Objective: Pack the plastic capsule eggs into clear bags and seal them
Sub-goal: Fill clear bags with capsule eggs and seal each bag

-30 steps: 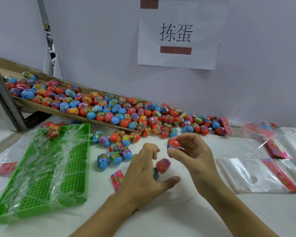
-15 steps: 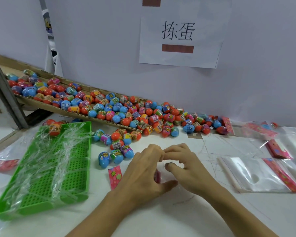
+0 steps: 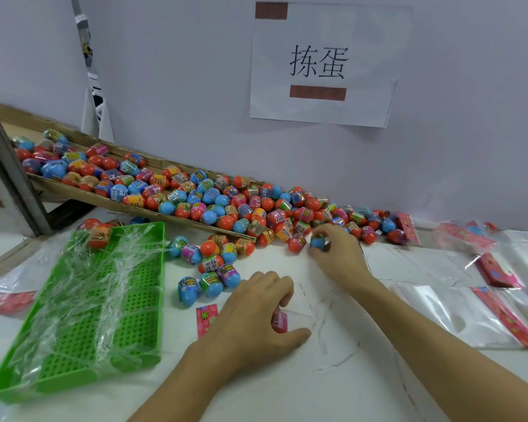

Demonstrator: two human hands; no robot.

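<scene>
A: Where do we have our hands?

B: Our right hand [image 3: 337, 254] is out at the foot of the egg pile [image 3: 256, 208], fingers curled round a blue capsule egg [image 3: 317, 240] that sits just beside a red egg [image 3: 296, 243] on the white table [image 3: 287, 391].

A: And the left?

B: Our left hand [image 3: 256, 315] rests lower on the table, fingers bent over the mouth of a clear bag [image 3: 314, 315]. A red egg in the bag [image 3: 279, 321] shows just under the fingertips. We cannot tell whether the fingers pinch the plastic or only press it.

A: Where are the rest of the eggs?

B: Most lie along the sloping cardboard chute [image 3: 73, 193] against the wall. A small loose cluster [image 3: 211, 269] sits between the chute and our left hand.

A: Anything else around us?

B: A green perforated tray [image 3: 83, 345], draped with crumpled film, lies to the left. Empty bags with red header strips [image 3: 470, 318] lie flat to the right. A paper sign [image 3: 320, 62] hangs on the wall.
</scene>
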